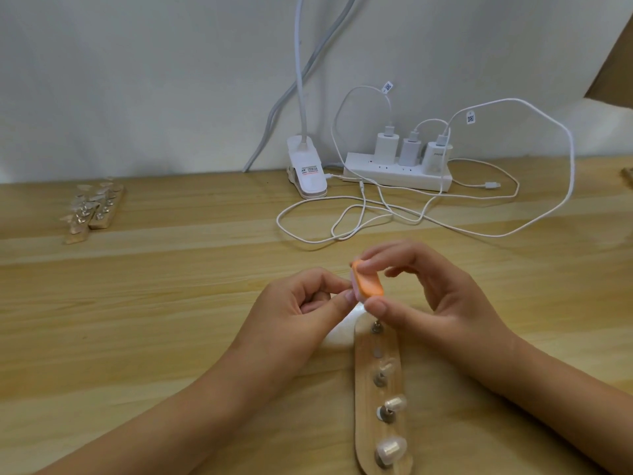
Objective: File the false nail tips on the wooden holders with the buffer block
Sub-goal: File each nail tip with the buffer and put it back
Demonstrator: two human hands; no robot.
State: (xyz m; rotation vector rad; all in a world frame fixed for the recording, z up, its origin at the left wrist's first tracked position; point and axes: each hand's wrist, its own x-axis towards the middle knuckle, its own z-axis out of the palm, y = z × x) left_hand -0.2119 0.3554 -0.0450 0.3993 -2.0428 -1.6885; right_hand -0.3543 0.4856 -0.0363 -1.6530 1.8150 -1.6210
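Pale wooden table against a white wall. At frame centre, your right hand grips the orange buffer block between curled fingers and thumb. Your left hand, fingers curled, brings thumb and forefinger together at the block's left edge; what they pinch cannot be told. Just below lies a wooden holder bearing nail tips. More holders lie at upper left.

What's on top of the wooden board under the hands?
On the wooden board stand small metal pegs, some carrying clear nail tips. The right hand covers whatever sits at its far end.
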